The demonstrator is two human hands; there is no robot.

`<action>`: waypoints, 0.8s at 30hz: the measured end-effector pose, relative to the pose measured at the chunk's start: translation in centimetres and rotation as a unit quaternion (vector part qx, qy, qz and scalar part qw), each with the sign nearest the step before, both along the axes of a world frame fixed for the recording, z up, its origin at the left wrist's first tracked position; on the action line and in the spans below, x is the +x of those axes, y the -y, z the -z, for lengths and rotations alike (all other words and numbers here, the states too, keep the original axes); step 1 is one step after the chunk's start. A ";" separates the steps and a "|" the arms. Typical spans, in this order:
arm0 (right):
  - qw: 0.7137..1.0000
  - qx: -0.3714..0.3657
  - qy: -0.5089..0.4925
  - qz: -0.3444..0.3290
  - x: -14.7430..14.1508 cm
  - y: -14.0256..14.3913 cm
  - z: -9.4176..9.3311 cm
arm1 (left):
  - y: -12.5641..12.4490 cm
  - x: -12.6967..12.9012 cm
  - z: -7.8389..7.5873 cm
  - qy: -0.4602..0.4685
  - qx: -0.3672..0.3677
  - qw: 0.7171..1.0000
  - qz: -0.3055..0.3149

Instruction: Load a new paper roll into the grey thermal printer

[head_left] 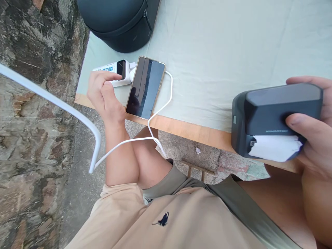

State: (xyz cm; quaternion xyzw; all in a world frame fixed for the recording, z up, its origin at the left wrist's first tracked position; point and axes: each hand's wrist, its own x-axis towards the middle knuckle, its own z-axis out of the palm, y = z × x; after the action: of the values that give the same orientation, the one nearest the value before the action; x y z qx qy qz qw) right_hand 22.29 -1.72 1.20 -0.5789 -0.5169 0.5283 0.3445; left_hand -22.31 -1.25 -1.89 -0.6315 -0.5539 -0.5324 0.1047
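On the right, my right hand (315, 138) is wrapped round a dark label printer (275, 110), thumb on its top face. White label paper (276, 148) shows at the printer's near side. At the table's left, my left hand (105, 93) is closed in a pinch, with the index finger and thumb in front of a white power bank (124, 74) with a dark display. Whether anything small is between those fingers cannot be made out. Just right of this hand, a phone (145, 88) lies face up, and a white cable (169, 95) loops round its right side.
A black zippered case (121, 24) stands at the back left of the cloth-covered table (207, 52). A thick white cord (64, 105) hangs across the left foreground. The stone wall (31, 138) borders the left side. My legs are under the table's wooden edge (189, 129).
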 end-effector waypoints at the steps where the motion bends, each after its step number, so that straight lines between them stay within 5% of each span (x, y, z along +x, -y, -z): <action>1: 1.000 -0.002 0.004 0.003 0.0 0.0 0.0 | 0.1 0.1 -0.1 -0.003 -0.002 1.000 0.006; 15: 0.999 0.014 0.038 -0.018 0.1 0.2 -0.1 | -0.1 -0.5 0.7 -0.013 0.035 0.999 0.032; 24: 1.000 0.006 -0.012 -0.006 -0.2 0.0 0.1 | 0.3 0.5 0.5 -0.011 -0.002 1.000 -0.015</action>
State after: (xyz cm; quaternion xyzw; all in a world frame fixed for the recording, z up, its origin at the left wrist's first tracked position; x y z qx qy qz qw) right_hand 22.04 -1.68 1.13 -0.5669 -0.5194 0.5342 0.3515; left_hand -21.85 -1.53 -2.38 -0.6292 -0.5634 -0.5224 0.1175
